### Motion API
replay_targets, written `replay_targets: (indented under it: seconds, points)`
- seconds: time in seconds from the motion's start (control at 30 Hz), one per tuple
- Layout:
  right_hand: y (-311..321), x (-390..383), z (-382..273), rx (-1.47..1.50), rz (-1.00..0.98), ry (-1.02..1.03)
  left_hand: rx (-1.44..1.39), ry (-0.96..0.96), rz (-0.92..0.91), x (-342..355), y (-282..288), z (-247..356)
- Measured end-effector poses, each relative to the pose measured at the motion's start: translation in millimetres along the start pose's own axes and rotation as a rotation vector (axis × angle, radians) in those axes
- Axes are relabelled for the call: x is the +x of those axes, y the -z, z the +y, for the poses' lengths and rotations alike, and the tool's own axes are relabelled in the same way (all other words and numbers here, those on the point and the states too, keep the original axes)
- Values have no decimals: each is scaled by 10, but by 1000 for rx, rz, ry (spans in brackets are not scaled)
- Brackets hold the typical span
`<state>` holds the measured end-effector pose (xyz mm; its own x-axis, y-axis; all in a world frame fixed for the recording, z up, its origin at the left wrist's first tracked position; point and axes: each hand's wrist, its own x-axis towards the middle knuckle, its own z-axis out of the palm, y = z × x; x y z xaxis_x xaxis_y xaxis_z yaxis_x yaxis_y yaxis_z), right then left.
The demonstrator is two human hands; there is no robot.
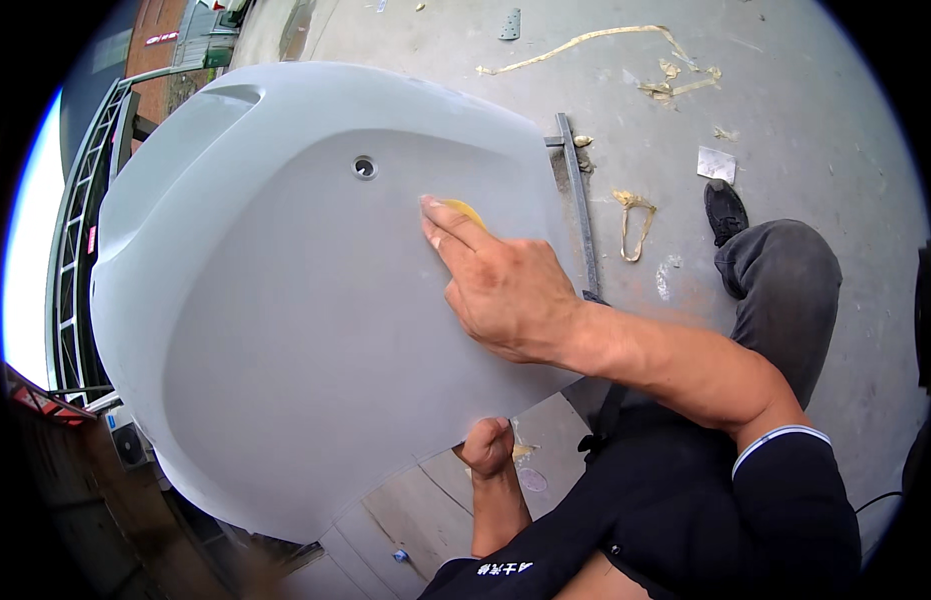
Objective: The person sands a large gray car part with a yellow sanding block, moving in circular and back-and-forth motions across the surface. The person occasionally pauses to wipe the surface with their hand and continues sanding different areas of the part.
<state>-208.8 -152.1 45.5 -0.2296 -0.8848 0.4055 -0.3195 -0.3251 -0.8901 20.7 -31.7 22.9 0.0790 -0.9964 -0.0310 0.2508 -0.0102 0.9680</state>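
A broad gray panel (275,290) with a round opening (364,168) fills the left and middle of the scene, the left hand (487,447) clenched on its lower edge, while above it the right hand (515,285), fingers extended, holds a yellow pad (465,211) flat against the panel's smooth face. At right, beyond a metal bar (577,200), a loop of tape (635,228) lies on the concrete floor (805,130) near a dark shoe (725,213).

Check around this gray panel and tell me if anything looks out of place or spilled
Yes, crumpled yellowish strips lie on the floor right of the panel, and a white sheet by the dark shoe. They look dropped rather than put away. A pale smear marks the floor too; I can't tell if it's a spill.
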Motion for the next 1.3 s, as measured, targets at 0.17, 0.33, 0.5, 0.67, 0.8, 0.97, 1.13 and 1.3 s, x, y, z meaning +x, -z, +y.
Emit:
replay_targets:
  seconds: [0.17, 0.33, 0.5, 0.67, 0.8, 0.97, 1.13, 1.3]
  points:
    - [179, 400, 122, -101, -56, -107, 102, 79, 63, -17, 69, 48]
    - [78, 117, 28, 5, -74, -80, 128, 38, 105, -36, -275, 147]
    - [142, 233, 27, -31, -50, -70, 107, 33, 25, 64, -33, 94]
    - [239, 531, 142, -21, -66, -165, 86, 52, 79, -16, -214, 135]
    - [82, 178, -22, -27, -57, -59, 105, 44, 110, 11, -343, 168]
    - [116, 484, 120, -69, -62, -130, 69, 40, 15, 18, -72, 147]
    - [43, 151, 19, -41, -50, -53, 115, 42, 117, 12, -292, 188]
    - [71, 536, 192, -89, -6, -122, 27, 71, -76, 92, 60, 110]
